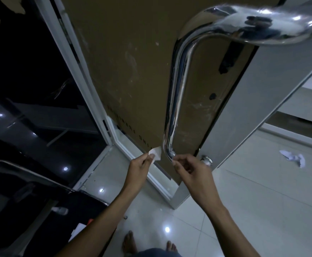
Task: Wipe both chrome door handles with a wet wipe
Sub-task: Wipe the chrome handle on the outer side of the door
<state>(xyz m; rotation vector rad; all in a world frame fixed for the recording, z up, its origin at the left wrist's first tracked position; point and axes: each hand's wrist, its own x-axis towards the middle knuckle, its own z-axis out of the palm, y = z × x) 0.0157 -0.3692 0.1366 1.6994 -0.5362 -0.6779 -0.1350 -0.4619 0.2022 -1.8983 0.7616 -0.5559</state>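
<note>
Both hands are raised to the lower end of the handle (pixel 177 93), a long chrome bar mounted upright on a door (pixel 133 62) covered with brown board. The left hand (pixel 140 169) is seen with its fingers curled, and a corner of the white wipe (pixel 155 153) is pinched between thumb and fingertips just left of the bar's bottom bend. The right hand (pixel 192 170) is curled as well, its fingertips pinched together right at the lower bend of the handle; a small white edge is visible at those fingertips, though whether it belongs to the same wipe cannot be told. The wipe appears to be stretched between the two hands, behind or around the bar's base, but that part is hidden by the chrome.

The top of the handle is bent toward the camera and fills the upper right, where reflections are shown in it. A round chrome knob (pixel 206 160) is set in the door's grey edge, just right of the right hand. A second chrome handle (pixel 31 173) is seen at lower left, on a dark glass panel (pixel 21 108), well apart from both hands. A white frame (pixel 88 89) runs between the glass panel and the brown door.

Crumpled white paper (pixel 294 158) lies on the glossy tiled floor (pixel 262 210) at the right, well away from the hands. Bare feet (pixel 131 242) are seen on the floor at the bottom edge.
</note>
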